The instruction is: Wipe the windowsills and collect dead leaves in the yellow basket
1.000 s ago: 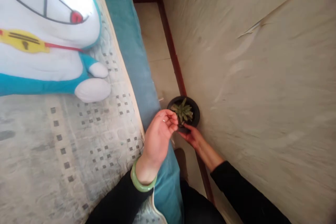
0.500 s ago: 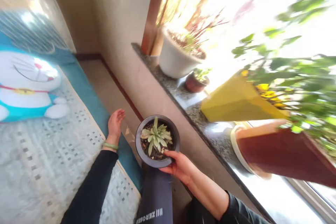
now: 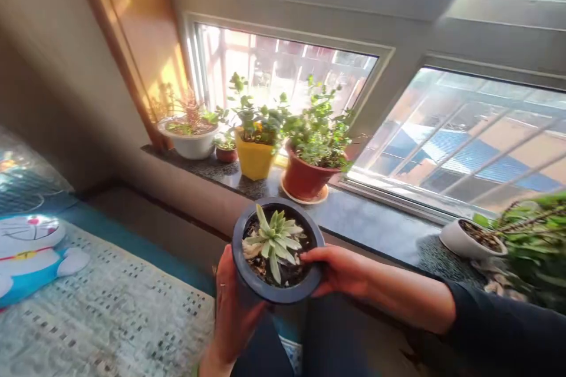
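A dark round flowerpot point(image 3: 241, 234) with a pale green succulent point(image 3: 275, 238) in brown soil is held up in front of me, below the window sill. My left hand point(image 3: 232, 306) is wrapped round the pot's left side and underside; its fingers are partly hidden behind the pot. On the right rim, my right hand point(image 3: 338, 271) grips with the thumb over the edge, near the soil, and the other fingers outside. Some of the succulent's lower leaves look dry and whitish.
Along the stone sill point(image 3: 375, 218) stand a white pot point(image 3: 194, 144), a small brown pot point(image 3: 227, 154), a yellow pot point(image 3: 254, 159), a red-brown pot point(image 3: 309, 179) on a saucer and a white pot point(image 3: 469, 238) at right. A patterned bed cover point(image 3: 115, 300) with a blue-and-white plush toy point(image 3: 30, 259) lies left.
My left hand, apart from the pot and open before, now holds its left side. My right hand keeps its grip on the rim. The view has swung up and right towards the windows.
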`<move>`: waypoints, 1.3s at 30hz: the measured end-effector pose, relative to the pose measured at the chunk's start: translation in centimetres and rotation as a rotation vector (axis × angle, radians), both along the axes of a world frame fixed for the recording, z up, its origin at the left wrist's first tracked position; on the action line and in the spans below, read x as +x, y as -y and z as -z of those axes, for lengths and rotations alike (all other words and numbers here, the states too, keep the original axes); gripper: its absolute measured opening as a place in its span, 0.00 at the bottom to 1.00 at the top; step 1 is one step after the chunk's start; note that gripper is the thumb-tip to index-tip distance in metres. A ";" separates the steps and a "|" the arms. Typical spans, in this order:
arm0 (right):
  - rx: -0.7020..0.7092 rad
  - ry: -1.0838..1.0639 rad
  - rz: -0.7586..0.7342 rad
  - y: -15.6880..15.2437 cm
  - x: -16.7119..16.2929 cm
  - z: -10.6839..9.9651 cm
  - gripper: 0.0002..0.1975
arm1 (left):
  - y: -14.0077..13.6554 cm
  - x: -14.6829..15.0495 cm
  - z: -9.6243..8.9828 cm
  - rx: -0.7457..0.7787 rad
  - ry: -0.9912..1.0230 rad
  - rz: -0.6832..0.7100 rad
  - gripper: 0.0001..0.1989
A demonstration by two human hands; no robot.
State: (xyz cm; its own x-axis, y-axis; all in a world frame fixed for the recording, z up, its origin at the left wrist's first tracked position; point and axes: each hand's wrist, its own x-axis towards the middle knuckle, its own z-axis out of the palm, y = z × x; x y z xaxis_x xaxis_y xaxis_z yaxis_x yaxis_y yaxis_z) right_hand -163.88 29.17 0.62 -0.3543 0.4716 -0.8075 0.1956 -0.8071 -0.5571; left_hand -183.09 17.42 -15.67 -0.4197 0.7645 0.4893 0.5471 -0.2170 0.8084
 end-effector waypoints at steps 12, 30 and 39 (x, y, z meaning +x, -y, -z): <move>0.112 0.229 0.514 -1.9 19.5 -5.6 0.14 | -16.5 18.6 -5.1 0.013 0.127 0.745 0.51; 0.084 0.283 0.380 -14.1 30.5 -4.2 0.16 | -26.8 29.2 -5.4 -0.086 0.233 0.713 0.48; 0.287 0.135 0.415 -10.2 34.7 2.2 0.43 | -23.5 25.5 -5.2 -0.107 0.533 0.634 0.32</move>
